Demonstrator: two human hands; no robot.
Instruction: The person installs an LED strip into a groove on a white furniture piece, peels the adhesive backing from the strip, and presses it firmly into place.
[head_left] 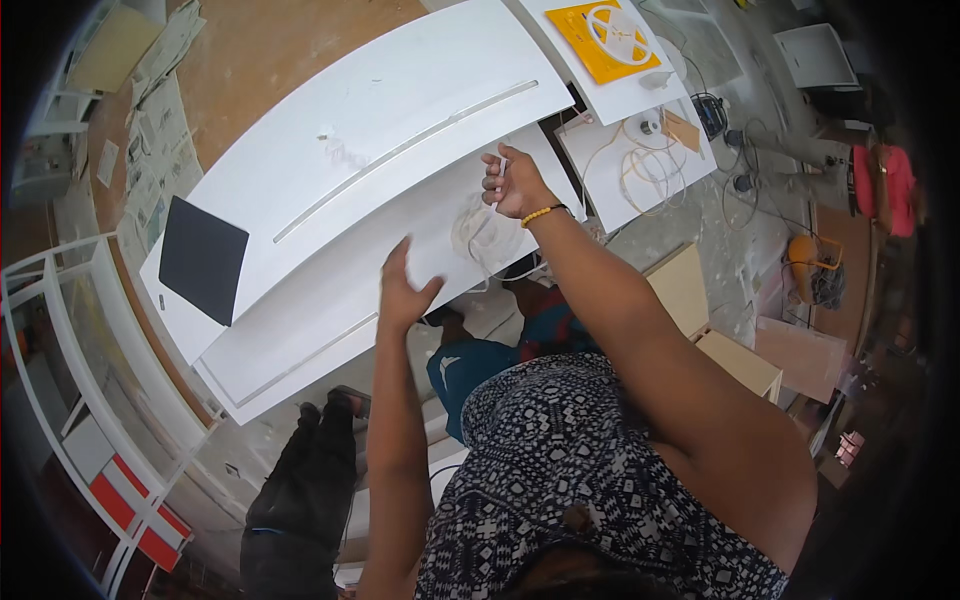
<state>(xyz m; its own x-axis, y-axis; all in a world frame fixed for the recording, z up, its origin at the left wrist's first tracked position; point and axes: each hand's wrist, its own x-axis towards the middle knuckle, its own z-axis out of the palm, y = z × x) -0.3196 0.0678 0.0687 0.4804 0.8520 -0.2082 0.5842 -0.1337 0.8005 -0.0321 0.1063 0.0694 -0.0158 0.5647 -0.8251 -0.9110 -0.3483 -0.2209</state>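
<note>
My right hand [520, 183], with a yellow bead bracelet at the wrist, is closed on a thin white strip [501, 168] above the long white panels. Most of that strip is hidden by the fingers. Below it, a loose coil of pale strip [487, 236] lies on the nearer white panel [335, 292], its loops hanging past the front edge. My left hand [405, 292] hovers over the same panel, thumb and fingers spread, holding nothing. On the farther white panel [430, 75] runs a long narrow groove [405, 160].
A black rectangular sheet [203, 262] lies at the panels' left end. At the far right, a white reel [618, 36] rests on a yellow packet [580, 40], near loosely coiled cable [655, 180]. Another person's dark-trousered legs [300, 500] are at the lower left, beside a white frame [100, 300].
</note>
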